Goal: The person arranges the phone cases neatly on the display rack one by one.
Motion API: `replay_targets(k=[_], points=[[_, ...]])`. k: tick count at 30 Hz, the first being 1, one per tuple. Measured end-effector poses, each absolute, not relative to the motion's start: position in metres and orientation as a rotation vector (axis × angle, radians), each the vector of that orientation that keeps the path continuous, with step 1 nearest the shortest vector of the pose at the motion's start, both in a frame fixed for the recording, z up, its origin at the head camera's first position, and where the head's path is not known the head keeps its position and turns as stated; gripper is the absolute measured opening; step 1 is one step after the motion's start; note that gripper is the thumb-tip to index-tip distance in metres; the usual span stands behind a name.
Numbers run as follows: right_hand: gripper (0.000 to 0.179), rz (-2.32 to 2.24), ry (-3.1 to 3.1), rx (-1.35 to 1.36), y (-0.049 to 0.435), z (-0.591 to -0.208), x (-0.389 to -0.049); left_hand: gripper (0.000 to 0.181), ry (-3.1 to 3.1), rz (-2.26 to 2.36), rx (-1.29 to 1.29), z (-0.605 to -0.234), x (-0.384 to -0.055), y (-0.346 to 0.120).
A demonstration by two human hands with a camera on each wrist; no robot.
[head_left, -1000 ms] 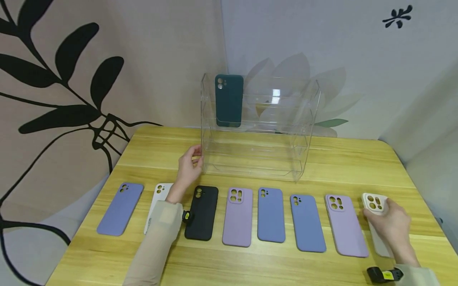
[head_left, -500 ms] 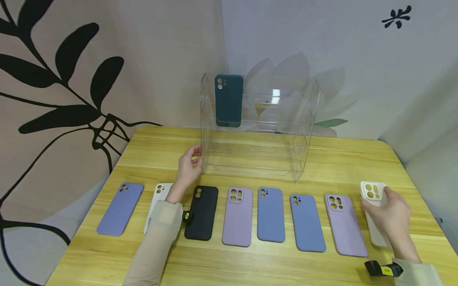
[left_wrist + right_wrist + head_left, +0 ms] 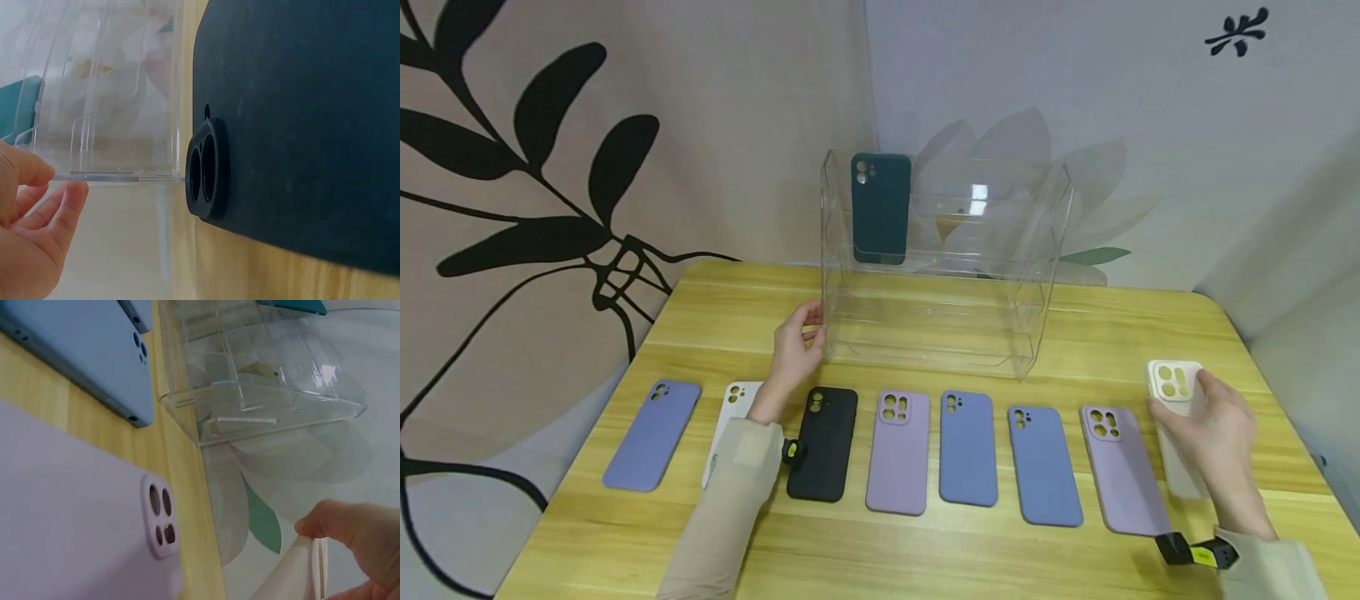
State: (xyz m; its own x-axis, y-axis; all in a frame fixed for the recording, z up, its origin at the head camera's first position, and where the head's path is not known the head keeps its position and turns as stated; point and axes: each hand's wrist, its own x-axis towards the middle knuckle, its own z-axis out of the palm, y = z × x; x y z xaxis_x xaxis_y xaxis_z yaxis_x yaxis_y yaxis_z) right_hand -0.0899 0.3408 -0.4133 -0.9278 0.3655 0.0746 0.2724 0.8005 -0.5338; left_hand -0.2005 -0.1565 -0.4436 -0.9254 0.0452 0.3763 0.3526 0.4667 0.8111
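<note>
At the right of the table, my right hand (image 3: 1213,429) grips a white phone case (image 3: 1172,392) by its sides, thumb on the left edge; the case looks raised off the wood. In the right wrist view the white case (image 3: 290,575) shows only in part, under the thumb. My left hand (image 3: 797,346) pinches the left side panel of a clear acrylic display rack (image 3: 940,317). The left wrist view shows the thumb and fingers of that hand (image 3: 37,212) on either side of the panel's edge. A dark teal phone case (image 3: 881,208) stands on the rack's top tier at the left.
Along the table's front lie a periwinkle case (image 3: 652,435), a white case (image 3: 735,404) partly under my left arm, a black case (image 3: 823,446), a lilac case (image 3: 898,454), two blue cases (image 3: 967,450) and another lilac case (image 3: 1123,475). Patterned walls (image 3: 752,125) rise behind the table.
My right hand has lifted the white phone case and carried it slightly up and to the left. My left hand stays on the rack's side.
</note>
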Motion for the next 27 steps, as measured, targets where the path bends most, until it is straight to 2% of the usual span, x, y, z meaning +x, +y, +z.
replay_targets(k=[27], points=[[0.075,0.864,-2.679,-0.331,0.308,-0.388,-0.118,0.033,-2.423,-1.457,-0.323,-0.444,-0.201,-0.157]])
